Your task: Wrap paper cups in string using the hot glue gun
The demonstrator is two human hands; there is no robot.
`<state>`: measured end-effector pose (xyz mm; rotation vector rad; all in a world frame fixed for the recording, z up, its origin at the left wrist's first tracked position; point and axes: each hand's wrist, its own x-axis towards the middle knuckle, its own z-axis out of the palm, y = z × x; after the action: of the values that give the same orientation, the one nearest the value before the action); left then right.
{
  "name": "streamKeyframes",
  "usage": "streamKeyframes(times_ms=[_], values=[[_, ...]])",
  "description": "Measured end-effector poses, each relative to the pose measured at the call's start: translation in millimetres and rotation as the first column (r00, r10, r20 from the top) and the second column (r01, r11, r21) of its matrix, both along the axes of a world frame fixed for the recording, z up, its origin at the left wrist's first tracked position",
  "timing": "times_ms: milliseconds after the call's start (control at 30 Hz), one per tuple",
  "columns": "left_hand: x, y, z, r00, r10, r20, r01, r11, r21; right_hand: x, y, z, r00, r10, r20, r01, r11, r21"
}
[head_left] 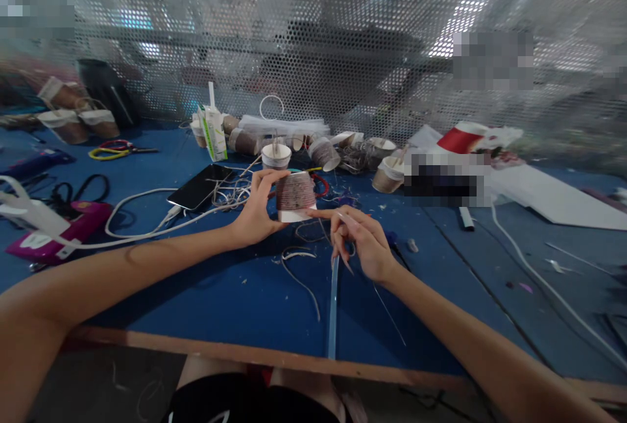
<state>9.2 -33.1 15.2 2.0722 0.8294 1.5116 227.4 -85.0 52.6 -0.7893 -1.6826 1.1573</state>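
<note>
A small cup (296, 196) wrapped in rows of brown cord, with a white band at its lower end, is held above the blue table. My left hand (257, 211) grips it from the left, thumb at the bottom and fingers at the top. The index finger of my right hand (362, 240) reaches to the cup's lower right edge, its other fingers curled; what they hold, if anything, is too small to name. Below my right hand a pale flat strip (334, 312) runs to the table's front edge. A loose cord (306, 286) lies left of the strip.
More cups (275, 156) and tangled cord stand behind the hands. A phone (200, 188) with a white cable lies left, near a magenta tool (59, 234) and yellow-handled scissors (115, 150). White board (553, 194) lies at right. A perforated metal screen (313, 38) closes the back.
</note>
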Motion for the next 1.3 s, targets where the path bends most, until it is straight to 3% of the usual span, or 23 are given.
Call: streamKeyframes(times_ms=[233, 467, 567, 667, 733, 800, 900, 1000, 1100, 1300], values=[[1, 2, -3.6, 0.990, -0.104, 0.093, 0.111, 0.991, -0.071, 3, 7, -0.5, 0.982, -0.087, -0.166, 0.085, 0.996, -0.024], [0, 4, -5.9, 0.971, -0.183, 0.150, 0.201, 0.973, -0.110, 7, 15, 4.1, 0.959, -0.134, -0.249, 0.086, 0.977, -0.194], [1, 6, -8.5, 0.960, -0.210, 0.185, 0.233, 0.966, -0.115, 11, 20, 2.5, 0.948, -0.222, -0.230, 0.171, 0.960, -0.220], [1, 8, -10.4, 0.960, -0.215, 0.181, 0.237, 0.965, -0.109, 13, 21, 1.6, 0.916, -0.299, -0.267, 0.267, 0.952, -0.150], [1, 9, -10.3, 0.966, -0.198, 0.164, 0.218, 0.969, -0.118, 13, 18, 3.1, 0.909, -0.281, -0.308, 0.266, 0.960, -0.090], [1, 9, -9.4, 0.971, -0.185, 0.153, 0.206, 0.969, -0.134, 10, 12, 5.9, 0.928, -0.194, -0.317, 0.186, 0.981, -0.058], [1, 7, -7.8, 0.973, -0.185, 0.139, 0.207, 0.964, -0.165, 3, 3, 9.1, 0.967, -0.029, -0.252, 0.008, 0.996, -0.085], [2, 5, -7.1, 0.970, -0.196, 0.142, 0.220, 0.959, -0.179, -3, -2, 8.6, 0.986, 0.044, -0.162, -0.064, 0.990, -0.122], [3, 5, -7.0, 0.958, -0.230, 0.169, 0.257, 0.952, -0.165, -3, -1, 6.3, 0.988, 0.018, -0.150, -0.036, 0.992, -0.121], [4, 5, -6.7, 0.943, -0.256, 0.214, 0.285, 0.951, -0.122, 7, 10, 1.6, 0.964, -0.160, -0.212, 0.143, 0.986, -0.090]])
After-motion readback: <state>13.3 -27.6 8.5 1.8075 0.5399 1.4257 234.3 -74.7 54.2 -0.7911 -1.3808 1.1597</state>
